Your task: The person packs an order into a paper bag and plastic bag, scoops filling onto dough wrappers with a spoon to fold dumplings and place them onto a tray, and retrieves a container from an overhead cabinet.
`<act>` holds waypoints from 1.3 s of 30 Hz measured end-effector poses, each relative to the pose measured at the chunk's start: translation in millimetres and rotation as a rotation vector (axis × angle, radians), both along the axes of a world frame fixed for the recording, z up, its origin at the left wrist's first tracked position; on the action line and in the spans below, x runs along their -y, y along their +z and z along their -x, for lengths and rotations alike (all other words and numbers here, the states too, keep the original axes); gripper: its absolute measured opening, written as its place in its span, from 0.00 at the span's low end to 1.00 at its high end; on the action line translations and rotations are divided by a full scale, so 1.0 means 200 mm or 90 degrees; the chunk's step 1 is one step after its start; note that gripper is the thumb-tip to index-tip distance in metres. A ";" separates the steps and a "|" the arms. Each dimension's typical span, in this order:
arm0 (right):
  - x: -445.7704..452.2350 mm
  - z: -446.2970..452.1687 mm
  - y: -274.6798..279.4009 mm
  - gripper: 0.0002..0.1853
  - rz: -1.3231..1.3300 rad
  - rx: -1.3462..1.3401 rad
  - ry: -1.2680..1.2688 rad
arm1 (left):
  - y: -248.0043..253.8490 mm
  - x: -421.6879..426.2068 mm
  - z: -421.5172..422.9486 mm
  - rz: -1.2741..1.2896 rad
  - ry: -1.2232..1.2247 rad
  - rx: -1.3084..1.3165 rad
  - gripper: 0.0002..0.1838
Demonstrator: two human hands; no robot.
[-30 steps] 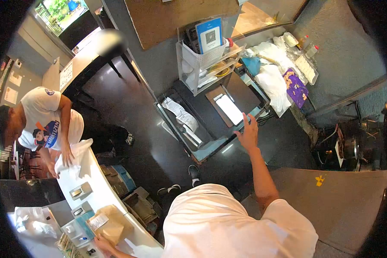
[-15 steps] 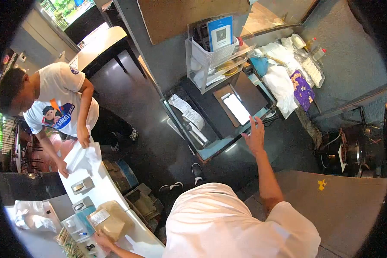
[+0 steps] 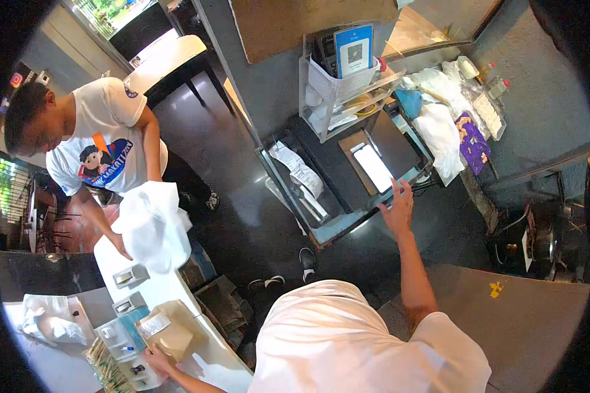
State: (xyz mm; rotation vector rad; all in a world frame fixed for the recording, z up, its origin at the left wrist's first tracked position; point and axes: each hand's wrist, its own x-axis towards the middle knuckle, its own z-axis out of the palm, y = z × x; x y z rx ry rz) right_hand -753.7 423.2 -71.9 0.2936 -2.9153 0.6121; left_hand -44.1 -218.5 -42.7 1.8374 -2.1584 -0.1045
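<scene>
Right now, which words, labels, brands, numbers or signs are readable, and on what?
"MAKATIZEN": co-worker's shirt; preceding letters unclear.
Blue card: QR code; text too small.
Label on brown bag: too small.
Receipts: too small.
Sleeve badge: too small.
Phone screen: washed out.
Wall logo: resembles Instagram's.

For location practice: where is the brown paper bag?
The brown paper bag is lower left in the head view, on the white counter, touching the left hand.

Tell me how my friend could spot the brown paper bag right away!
Find the white counter at the picture's lower left. On its near end, by the camera wearer's left hand, is the brown paper bag. Its brown colour and white printed slip set it apart from the whitish plastic farther along.
</scene>
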 end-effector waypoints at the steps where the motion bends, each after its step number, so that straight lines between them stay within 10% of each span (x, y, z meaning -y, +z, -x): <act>1: -0.01 0.00 0.00 0.52 -0.002 -0.004 0.006 | 0.00 0.00 0.01 0.000 0.003 -0.005 0.17; 25: -0.07 0.11 -0.08 0.35 -0.003 -0.076 0.048 | 0.17 -0.19 0.31 0.024 0.055 -0.006 0.14; 29: 0.08 0.05 0.27 0.34 0.053 0.019 -0.035 | 0.15 -0.24 0.40 -0.089 0.066 -0.096 0.14; 30: 0.06 0.09 0.26 0.33 0.060 0.018 -0.016 | 0.24 -0.33 0.43 0.108 -0.148 0.337 0.14; 31: -0.03 0.15 0.16 0.32 0.024 -0.062 0.053 | 0.13 -0.22 0.31 0.161 -0.154 0.119 0.13; 32: -0.08 0.24 0.06 0.31 -0.027 -0.156 0.119 | 0.70 -0.48 0.84 -0.021 0.127 0.085 0.15; 39: 0.96 -0.40 0.45 0.26 0.169 -0.075 0.390 | 0.43 -0.42 0.52 0.008 0.075 0.024 0.13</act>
